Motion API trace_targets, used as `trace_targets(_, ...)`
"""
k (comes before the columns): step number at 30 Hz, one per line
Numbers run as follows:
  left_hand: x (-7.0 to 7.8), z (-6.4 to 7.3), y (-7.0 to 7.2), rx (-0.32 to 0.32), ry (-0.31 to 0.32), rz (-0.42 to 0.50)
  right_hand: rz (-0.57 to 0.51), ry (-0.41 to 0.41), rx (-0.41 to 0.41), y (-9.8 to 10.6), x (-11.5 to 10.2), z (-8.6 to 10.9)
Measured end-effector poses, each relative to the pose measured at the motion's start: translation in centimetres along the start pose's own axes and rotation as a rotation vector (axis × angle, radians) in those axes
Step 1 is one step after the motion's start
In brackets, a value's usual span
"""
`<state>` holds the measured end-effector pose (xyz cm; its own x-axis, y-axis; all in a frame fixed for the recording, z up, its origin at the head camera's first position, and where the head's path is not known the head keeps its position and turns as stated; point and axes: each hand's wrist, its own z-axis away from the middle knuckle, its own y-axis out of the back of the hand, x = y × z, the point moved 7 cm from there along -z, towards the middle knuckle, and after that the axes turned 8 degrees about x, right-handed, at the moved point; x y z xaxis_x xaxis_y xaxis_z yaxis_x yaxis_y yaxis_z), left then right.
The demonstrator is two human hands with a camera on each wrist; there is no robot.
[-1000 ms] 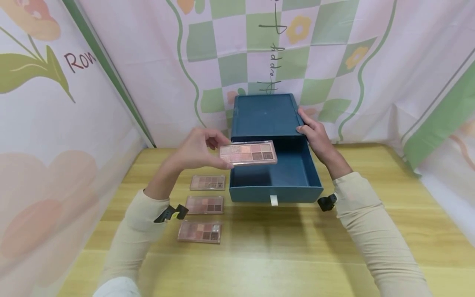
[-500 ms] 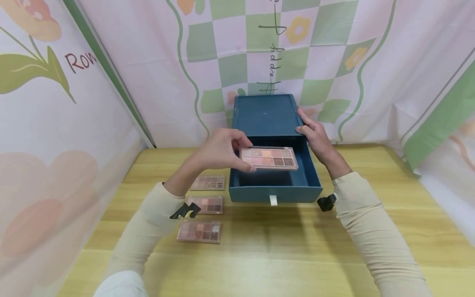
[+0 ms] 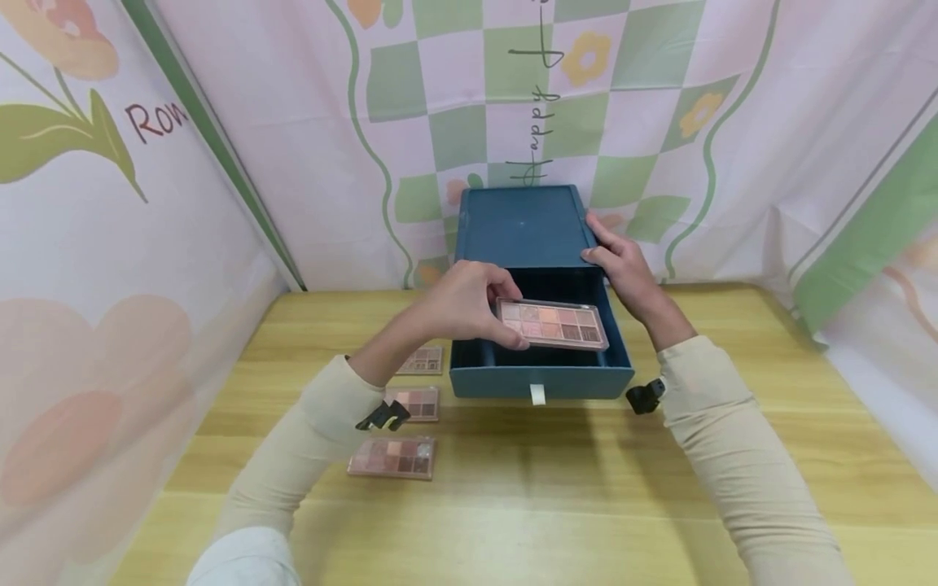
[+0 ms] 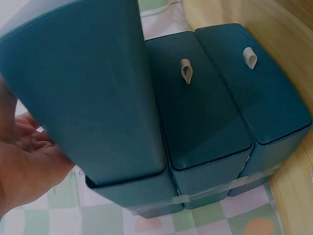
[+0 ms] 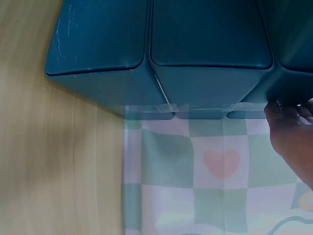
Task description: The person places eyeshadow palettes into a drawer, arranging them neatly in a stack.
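Note:
My left hand (image 3: 476, 301) pinches one end of an eyeshadow palette (image 3: 560, 325), thumb at the near side and fingers behind. The palette is tilted over the pulled-out top drawer (image 3: 506, 382) of a dark blue drawer unit (image 3: 523, 224). On the unit's right side rests my right hand (image 3: 626, 273), thumb and forefinger extended along its upper edge. In the left wrist view, the left hand (image 4: 34, 161) is beside the drawer, which hides the palette. In the right wrist view, the right hand (image 5: 293, 139) touches the unit's side.
Three more eyeshadow palettes, a far one (image 3: 423, 360), a middle one (image 3: 421, 403) and a near one (image 3: 392, 457), lie left of the unit on the wooden table (image 3: 542, 521). Two lower drawers with pale loops (image 4: 186, 71) are closed. A patterned curtain (image 3: 293, 146) hangs behind.
My left hand has carried the palette rightward and slightly nearer, from the drawer's left side to over its middle and right. The right hand and drawer unit stay put.

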<state>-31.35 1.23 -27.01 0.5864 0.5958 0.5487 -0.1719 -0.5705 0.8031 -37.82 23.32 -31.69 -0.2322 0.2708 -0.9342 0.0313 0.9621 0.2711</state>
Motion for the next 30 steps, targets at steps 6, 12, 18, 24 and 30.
trace_targets(6, 0.3, -0.3, -0.7, -0.014, -0.016, -0.024, -0.049, -0.011, -0.010, 0.3, -0.2, -0.1)
trace_targets(12, 0.3, -0.5, -1.1, 0.000, -0.006, -0.058, -0.054, -0.022, -0.006, 0.5, -0.3, -0.2)
trace_targets(18, 0.0, -0.7, -1.4, 0.001, 0.013, -0.110, -0.071, -0.017, -0.022, 0.4, -0.3, -0.1)
trace_targets(24, 0.1, -0.9, -1.9, -0.019, 0.011, -0.167, -0.085, -0.025, -0.029, 0.4, -0.1, 0.0)
trace_targets(30, 0.2, -1.0, -2.1, -0.043, 0.000, -0.226, -0.115, -0.014, -0.040, 0.3, -0.1, 0.1)
